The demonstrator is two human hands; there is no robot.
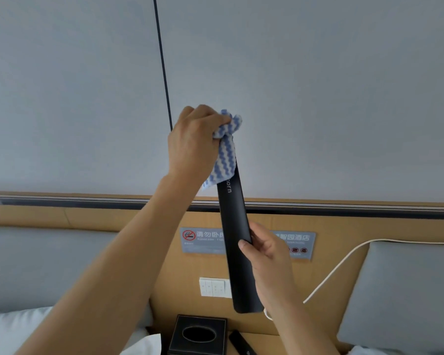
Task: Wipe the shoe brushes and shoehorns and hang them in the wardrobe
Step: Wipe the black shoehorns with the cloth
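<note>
A long black shoehorn (235, 221) stands nearly upright in front of me, its wide end low near the nightstand. My right hand (265, 254) grips its lower half, thumb on the front face. My left hand (194, 142) holds a blue-and-white striped cloth (224, 152) bunched around the shoehorn's upper end, which the cloth hides. No shoe brush or wardrobe is in view.
A black tissue box (198, 334) and a dark flat object (241, 342) lie on the wooden nightstand below. Behind are a wall switch panel (213, 286), a no-smoking sign (203, 239), a white cable (341, 265), grey padded headboards (405, 290) and white bedding (13, 331).
</note>
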